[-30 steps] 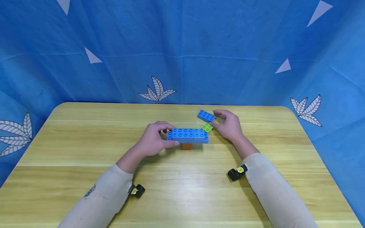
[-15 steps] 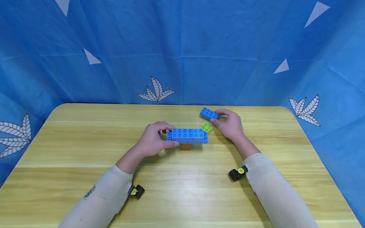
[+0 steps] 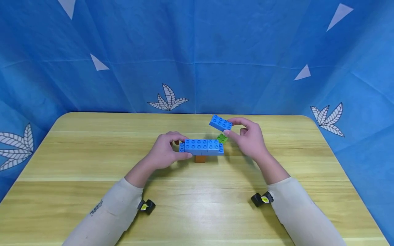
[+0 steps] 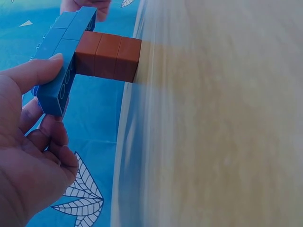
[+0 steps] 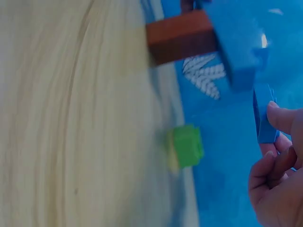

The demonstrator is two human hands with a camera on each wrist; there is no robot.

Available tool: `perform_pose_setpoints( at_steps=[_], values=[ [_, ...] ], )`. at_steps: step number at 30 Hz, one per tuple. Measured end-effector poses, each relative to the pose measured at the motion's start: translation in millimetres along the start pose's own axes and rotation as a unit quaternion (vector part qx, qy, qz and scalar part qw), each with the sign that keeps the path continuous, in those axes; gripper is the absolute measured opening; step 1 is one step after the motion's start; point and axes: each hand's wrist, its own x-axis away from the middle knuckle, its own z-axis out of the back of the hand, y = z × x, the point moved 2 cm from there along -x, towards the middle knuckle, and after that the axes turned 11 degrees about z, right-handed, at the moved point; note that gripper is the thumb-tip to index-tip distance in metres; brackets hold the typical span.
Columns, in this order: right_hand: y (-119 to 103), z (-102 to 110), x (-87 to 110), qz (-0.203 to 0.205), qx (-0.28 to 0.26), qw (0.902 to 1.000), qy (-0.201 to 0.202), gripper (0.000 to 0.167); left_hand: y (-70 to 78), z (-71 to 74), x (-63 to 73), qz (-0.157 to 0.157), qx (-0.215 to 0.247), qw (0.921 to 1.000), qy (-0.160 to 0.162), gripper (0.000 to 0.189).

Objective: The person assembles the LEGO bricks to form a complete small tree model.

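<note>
In the head view my left hand [image 3: 164, 150] grips the left end of a blue toy brick structure [image 3: 201, 147], thumb in front and fingers behind. Two layers of blue bricks sit across a short brown column [image 4: 108, 56] of three stacked bricks, which stands on the table. My right hand [image 3: 249, 136] pinches a loose blue building brick [image 3: 220, 123] by its right end, studs up, raised off the table behind the structure. Below that brick a small lime green brick [image 3: 222, 138] lies on the table, close to the structure's right end.
The wooden table [image 3: 197, 205] has its far edge a short way behind the bricks. A blue curtain [image 3: 197, 61] with white leaf and triangle prints hangs along the back and sides. A small black camera sits at each wrist.
My right hand has taken hold of the loose blue brick, lifted it off the table and brought it a little left over the green brick. The left hand keeps its grip in place.
</note>
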Motion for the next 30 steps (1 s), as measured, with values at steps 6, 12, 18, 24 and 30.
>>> perform_pose_setpoints(
  at_steps=[6,12,18,24,30],
  values=[
    [-26,-3,7.9,0.025,-0.031,0.9991,-0.011,0.034,-0.4,1.0,0.2,0.002,0.001,1.0,0.001,0.038],
    [-41,-7,13.2,0.06,-0.07,0.9952,-0.032,0.034,0.0,1.4,0.3,0.006,0.0,1.0,-0.001,0.037],
    [-45,-12,16.2,0.081,-0.079,0.9919,-0.058,0.032,-0.8,1.7,-0.2,0.003,-0.001,1.0,0.0,0.038],
    [-45,-17,18.2,0.092,-0.073,0.9901,-0.078,0.03,-0.3,1.5,-0.4,0.001,0.0,1.0,-0.002,0.038],
    [-44,-22,18.6,0.093,-0.051,0.9892,-0.101,0.028,0.1,1.0,-0.2,0.001,0.0,1.0,-0.002,0.039]
  ],
)
